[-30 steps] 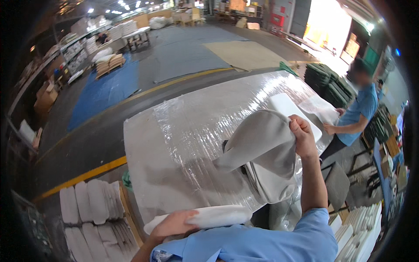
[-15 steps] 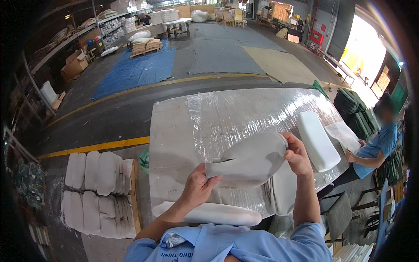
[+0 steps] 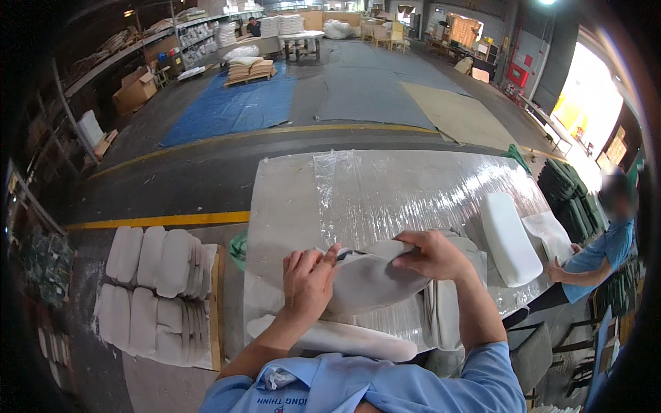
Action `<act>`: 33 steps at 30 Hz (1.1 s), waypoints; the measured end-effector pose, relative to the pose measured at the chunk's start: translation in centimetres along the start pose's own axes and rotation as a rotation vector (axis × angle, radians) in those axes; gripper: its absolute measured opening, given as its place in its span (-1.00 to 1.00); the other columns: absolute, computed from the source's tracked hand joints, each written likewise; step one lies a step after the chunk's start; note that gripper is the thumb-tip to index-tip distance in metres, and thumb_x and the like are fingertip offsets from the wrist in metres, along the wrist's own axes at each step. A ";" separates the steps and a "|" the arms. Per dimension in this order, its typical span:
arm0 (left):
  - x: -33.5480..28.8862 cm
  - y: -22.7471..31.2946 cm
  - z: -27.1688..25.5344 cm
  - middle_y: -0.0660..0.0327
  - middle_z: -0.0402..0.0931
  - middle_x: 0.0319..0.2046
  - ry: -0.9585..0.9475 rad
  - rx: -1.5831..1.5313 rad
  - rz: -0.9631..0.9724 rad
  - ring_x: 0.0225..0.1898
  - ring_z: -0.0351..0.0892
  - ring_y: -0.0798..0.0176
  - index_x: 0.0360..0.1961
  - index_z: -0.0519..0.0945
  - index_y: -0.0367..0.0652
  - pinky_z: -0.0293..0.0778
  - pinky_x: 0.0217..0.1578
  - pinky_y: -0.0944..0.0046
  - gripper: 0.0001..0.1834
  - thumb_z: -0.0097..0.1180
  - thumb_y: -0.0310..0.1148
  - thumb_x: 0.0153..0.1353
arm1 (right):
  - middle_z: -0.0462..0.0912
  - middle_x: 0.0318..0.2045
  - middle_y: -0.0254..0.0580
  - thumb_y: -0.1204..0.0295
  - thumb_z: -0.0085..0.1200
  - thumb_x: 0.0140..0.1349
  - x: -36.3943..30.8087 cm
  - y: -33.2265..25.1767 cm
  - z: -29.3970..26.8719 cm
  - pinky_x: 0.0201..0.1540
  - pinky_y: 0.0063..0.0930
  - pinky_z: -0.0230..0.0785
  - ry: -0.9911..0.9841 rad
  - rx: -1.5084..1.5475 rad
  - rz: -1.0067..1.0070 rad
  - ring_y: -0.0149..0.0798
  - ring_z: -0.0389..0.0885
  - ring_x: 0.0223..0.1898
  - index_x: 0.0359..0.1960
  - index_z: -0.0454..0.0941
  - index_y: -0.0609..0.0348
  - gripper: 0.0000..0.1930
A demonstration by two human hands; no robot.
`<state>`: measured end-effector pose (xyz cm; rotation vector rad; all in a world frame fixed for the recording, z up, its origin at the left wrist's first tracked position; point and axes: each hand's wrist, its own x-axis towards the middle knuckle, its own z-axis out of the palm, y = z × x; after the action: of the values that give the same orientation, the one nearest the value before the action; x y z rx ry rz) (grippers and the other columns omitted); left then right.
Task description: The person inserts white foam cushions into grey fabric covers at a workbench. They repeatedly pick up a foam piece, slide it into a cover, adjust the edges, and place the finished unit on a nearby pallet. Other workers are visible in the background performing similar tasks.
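Dark lettering (image 3: 283,401) marks the blue shirt (image 3: 427,385) below 2 hands set apart, the left hand (image 3: 308,283) and right hand (image 3: 434,255) clamped on opposite ends of a grey fabric cover (image 3: 375,282) over the worktop (image 3: 286,206), left of a white cushion (image 3: 511,239).

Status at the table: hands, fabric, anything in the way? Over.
Left hand and right hand gripping grey fabric piece. Held over table. White cushion close by, along table's near edge.

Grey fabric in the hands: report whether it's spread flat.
Not spread flat: the grey fabric curves and bunches between the left hand and right hand.
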<state>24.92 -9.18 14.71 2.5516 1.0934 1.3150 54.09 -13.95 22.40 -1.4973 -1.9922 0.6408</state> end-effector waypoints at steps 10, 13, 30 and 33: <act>0.1 -0.2 -1.5 0.20 0.62 -0.02 0.103 -0.220 0.067 0.01 0.55 0.00 0.17 0.71 -0.04 0.42 0.06 0.10 -0.52 0.41 -0.42 0.18 | 0.68 -0.41 0.09 0.51 0.32 0.27 3.7 -2.4 -1.0 -0.25 -0.27 0.54 0.134 -0.071 -0.037 -0.01 0.71 -0.38 -0.15 0.66 0.33 -0.82; 0.8 0.1 -1.4 0.14 0.63 0.08 0.063 -0.453 -0.074 0.10 0.55 0.00 0.18 0.66 -0.12 0.45 0.10 0.13 -0.55 0.36 -0.38 0.25 | 0.69 -0.41 0.02 0.52 0.31 0.28 3.6 -2.5 -1.3 -0.26 -0.32 0.53 0.136 -0.079 -0.116 -0.12 0.68 -0.41 -0.17 0.66 0.33 -0.84; 2.0 -0.8 0.6 0.11 0.60 -0.24 -0.267 -0.437 0.024 -0.21 0.56 -0.08 -0.25 0.69 -0.15 0.47 -0.24 0.00 -0.88 0.33 -0.35 0.28 | 0.71 -0.38 0.09 0.56 0.31 0.23 2.6 -2.7 -1.9 -0.27 -0.20 0.54 0.210 -0.150 -0.095 0.07 0.75 -0.35 -0.16 0.67 0.31 -0.83; 0.4 0.5 1.3 0.11 0.68 -0.17 -0.547 -0.993 -0.295 -0.37 0.67 -0.03 -0.02 0.66 -0.16 0.57 -0.39 0.08 -0.67 0.11 -0.11 0.49 | 0.72 -0.36 0.05 0.56 0.32 0.22 2.6 -2.6 -2.1 -0.29 -0.21 0.53 0.216 -0.106 0.003 0.09 0.74 -0.35 -0.17 0.68 0.32 -0.82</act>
<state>26.26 -8.99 14.34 1.7293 0.4754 0.7142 53.19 -12.06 26.03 -1.5600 -1.8826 0.3620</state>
